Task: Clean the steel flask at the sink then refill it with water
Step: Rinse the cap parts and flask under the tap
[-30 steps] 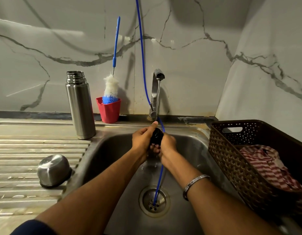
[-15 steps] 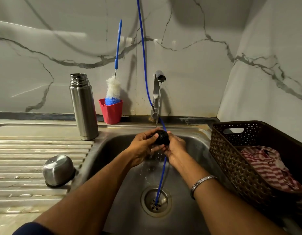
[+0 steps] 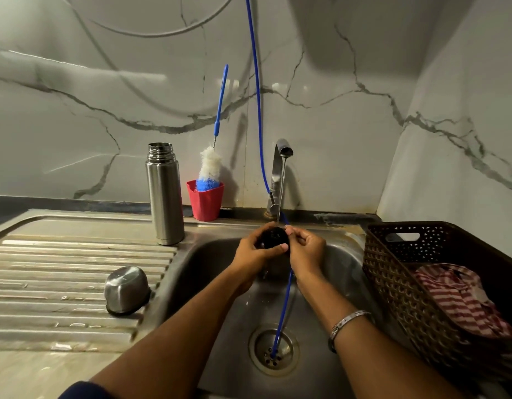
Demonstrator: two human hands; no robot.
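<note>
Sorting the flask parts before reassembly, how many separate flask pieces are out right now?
3: the open cylindrical steel flask body upright beside the sink, the domed steel cup upside down on the ribbed drainboard, and the round black stopper in both hands under the tap.

Walls: pale marble-look panels (image 3: pixel 349 82) with grey veins, meeting in a corner on the right.
Light: a soft glare streaks the left wall; a dark shadow sits high at the centre.
Ledge: a dark strip (image 3: pixel 62 204) runs along the wall's foot.
Counter: ribbed steel draining board (image 3: pixel 62 283) on the left, wet in patches; a beige edge (image 3: pixel 33 375) nearest us.
</note>
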